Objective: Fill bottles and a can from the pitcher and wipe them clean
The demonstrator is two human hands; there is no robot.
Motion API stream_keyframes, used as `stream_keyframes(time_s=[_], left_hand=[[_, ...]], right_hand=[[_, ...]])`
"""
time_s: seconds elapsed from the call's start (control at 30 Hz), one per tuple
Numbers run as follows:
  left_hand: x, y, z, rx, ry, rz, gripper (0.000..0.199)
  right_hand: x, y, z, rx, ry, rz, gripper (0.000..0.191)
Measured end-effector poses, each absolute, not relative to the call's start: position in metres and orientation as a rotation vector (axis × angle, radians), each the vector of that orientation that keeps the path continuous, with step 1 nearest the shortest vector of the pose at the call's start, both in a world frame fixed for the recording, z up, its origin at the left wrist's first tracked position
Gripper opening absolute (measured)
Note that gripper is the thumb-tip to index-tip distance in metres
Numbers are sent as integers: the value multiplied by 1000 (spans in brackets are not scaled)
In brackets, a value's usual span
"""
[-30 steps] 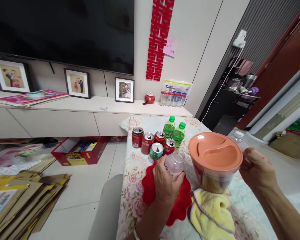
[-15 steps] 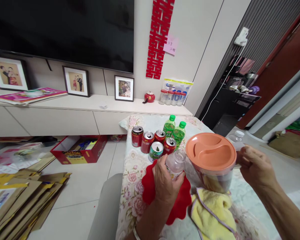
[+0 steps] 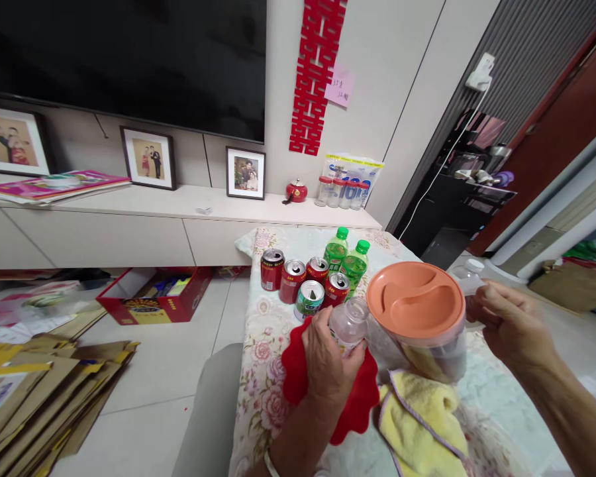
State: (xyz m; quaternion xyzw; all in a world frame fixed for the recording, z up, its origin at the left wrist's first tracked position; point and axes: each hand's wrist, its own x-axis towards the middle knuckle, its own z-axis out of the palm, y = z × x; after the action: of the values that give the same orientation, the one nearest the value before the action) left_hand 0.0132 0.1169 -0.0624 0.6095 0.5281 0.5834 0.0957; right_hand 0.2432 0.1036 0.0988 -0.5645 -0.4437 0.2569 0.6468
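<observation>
My left hand (image 3: 328,358) is wrapped round a clear plastic bottle (image 3: 350,321) whose open mouth points up and away. The bottle is over a red scalloped mat (image 3: 295,377). At the right, the fingers of my right hand (image 3: 506,321) are closed on the translucent handle (image 3: 471,285) at the side of a jug. This clear jug (image 3: 437,354) has an orange lid (image 3: 417,298) with curved hollows and something brown inside. Behind the handle stands a clear bottle with a white cap (image 3: 473,266). A folded yellow cloth (image 3: 422,424) lies in front of the jug.
Several drink cans (image 3: 293,281) and two green bottles (image 3: 355,268) stand on the flowered tablecloth (image 3: 261,344). Beyond is a white cabinet (image 3: 203,228) with picture frames (image 3: 149,159) and lidded jars (image 3: 335,193). Flattened cardboard (image 3: 40,404) and a red box (image 3: 159,301) are on the floor.
The jug and my right hand have shifted slightly left, while the view has moved a little. My left hand keeps hold of the clear bottle in about the same place.
</observation>
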Motion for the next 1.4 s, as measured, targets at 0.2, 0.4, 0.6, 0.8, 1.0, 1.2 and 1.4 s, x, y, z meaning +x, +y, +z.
stream_keyframes(time_s=[0.2,0.4,0.6,0.8,1.0,1.2,1.4], left_hand=[[13,117,-60,1841,1588,1740,83],[12,117,-59,1850,1596,1748,83],[12,117,-59,1853,1592,1769,83],[12,117,-58,1859,1584,1799,83],[13,117,-59,1869,1583,1807,83],[12,117,-58,1881,1575,1823,87],[12,118,-58,1883,1580,1815,87]], right_hand=[[245,103,102,-1322,-1029,573,60],[246,104,105,-1357,-1019,555,61],[245,103,112,-1404,-1040,561,60],[246,102,115,-1430,-1054,556,58],[247,101,115,-1441,-1061,557,58],[249,103,115,-1438,-1078,565,58],[250,104,115,-1435,-1118,546,59]])
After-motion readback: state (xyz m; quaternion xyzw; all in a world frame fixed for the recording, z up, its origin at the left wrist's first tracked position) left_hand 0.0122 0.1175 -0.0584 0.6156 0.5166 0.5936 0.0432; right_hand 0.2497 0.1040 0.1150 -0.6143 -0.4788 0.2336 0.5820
